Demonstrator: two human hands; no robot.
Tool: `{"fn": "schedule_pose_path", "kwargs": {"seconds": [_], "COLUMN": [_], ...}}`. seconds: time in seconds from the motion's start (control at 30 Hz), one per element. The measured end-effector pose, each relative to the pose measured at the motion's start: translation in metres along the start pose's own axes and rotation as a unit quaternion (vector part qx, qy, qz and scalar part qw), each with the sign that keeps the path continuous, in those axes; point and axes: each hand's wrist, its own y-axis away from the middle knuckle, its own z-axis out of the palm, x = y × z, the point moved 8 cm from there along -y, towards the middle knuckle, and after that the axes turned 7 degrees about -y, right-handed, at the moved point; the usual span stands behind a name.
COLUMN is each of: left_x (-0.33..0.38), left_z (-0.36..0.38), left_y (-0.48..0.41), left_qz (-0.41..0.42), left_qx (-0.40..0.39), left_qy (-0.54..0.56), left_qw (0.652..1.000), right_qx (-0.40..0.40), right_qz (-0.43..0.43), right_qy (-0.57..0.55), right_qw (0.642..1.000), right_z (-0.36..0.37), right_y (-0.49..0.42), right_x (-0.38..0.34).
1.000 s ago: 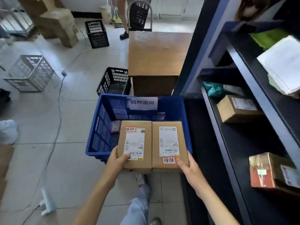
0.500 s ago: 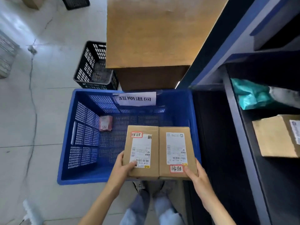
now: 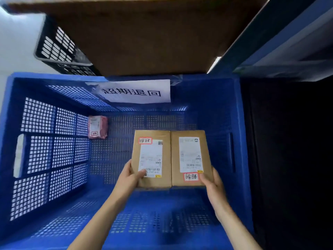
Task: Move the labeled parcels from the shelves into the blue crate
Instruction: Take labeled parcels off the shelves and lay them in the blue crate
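Observation:
Two brown cardboard parcels sit side by side inside the blue crate, low over its mesh floor. My left hand grips the near left corner of the left parcel, thumb on its white label. My right hand grips the near right corner of the right parcel. Each parcel carries a white shipping label and a small red-bordered sticker. A small pink parcel lies on the crate floor at the far left. A white paper sign hangs on the crate's far wall.
A black mesh crate stands on the floor behind the blue crate at the left. A brown wooden table overhangs the far side. The dark shelving unit with its blue post runs along the right.
Both hands have carried the two parcels forward and down, from above the near rim into the crate. The view has dropped closer to the crate.

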Motion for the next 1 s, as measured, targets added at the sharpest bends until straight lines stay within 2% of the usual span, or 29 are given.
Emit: {"fn": "schedule_pose_path", "kwargs": {"seconds": [0.3,0.5,0.6,0.73,0.83,0.9,1.0], "left_x": [-0.046,-0.041,-0.043,-0.048,-0.046,-0.045,-0.045], "left_z": [0.05,0.073,0.079,0.096,0.113,0.117,0.132], "left_y": [-0.187,-0.297,-0.333,-0.36,-0.363,-0.36,-0.335], "left_qz": [-0.036,-0.029,-0.017,0.01,0.046,0.091,0.191], "left_qx": [0.017,0.032,0.044,0.019,-0.01,0.024,0.081], "left_qy": [-0.035,-0.038,-0.055,-0.148,-0.19,-0.277,-0.489], "left_qw": [0.999,0.998,0.997,0.989,0.981,0.956,0.847], "right_qx": [0.042,0.06,0.054,0.052,0.071,0.08,0.031], "right_qz": [0.008,-0.009,-0.033,-0.056,-0.082,-0.135,-0.196], "right_qy": [0.093,0.188,0.195,0.232,0.314,0.412,0.502], "right_qw": [0.995,0.98,0.979,0.97,0.943,0.898,0.842], "right_z": [0.015,0.032,0.04,0.043,0.043,0.048,0.067], "right_y": [-0.178,-0.298,-0.331,-0.347,-0.337,-0.326,-0.322], "right_x": [0.067,0.084,0.083,0.093,0.099,0.099,0.109]}}
